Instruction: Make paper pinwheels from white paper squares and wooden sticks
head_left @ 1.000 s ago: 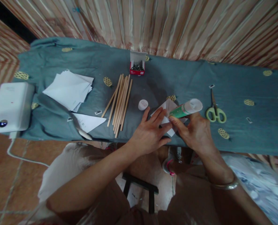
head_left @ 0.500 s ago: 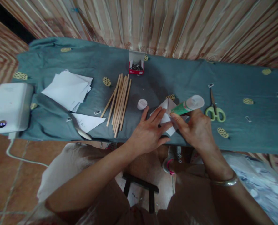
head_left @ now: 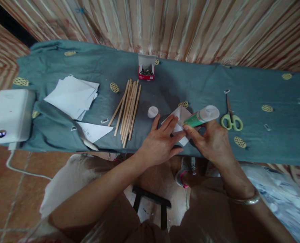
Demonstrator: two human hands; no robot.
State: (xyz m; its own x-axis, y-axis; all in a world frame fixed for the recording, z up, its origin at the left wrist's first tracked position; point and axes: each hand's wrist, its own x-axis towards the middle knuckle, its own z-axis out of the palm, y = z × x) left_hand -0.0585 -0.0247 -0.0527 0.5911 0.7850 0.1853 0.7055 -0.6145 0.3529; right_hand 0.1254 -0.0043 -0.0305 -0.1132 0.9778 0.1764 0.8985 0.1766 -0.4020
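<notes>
- Our right grip (head_left: 214, 139) pinches a green tube (head_left: 200, 116) over folded paper (head_left: 181, 116).
- Our left grip (head_left: 159, 143), fingers spread, rests on that paper.
- Scissors (head_left: 231, 116) lie right of it.

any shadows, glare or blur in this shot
Head view: muted light, with a soft shadow on the tablecloth beyond the folded paper; head view: sheen along the curtain; head view: print on the green-and-white tube too soft to read.

Far side's all covered by a pleated striped curtain (head_left: 165, 27), teal pineapple-print tablecloth (head_left: 253, 135) is spread nearer, brownish floor tiles (head_left: 0, 189) are seen near left. Dark bar (head_left: 13, 25) far left can't really be identified.
</notes>
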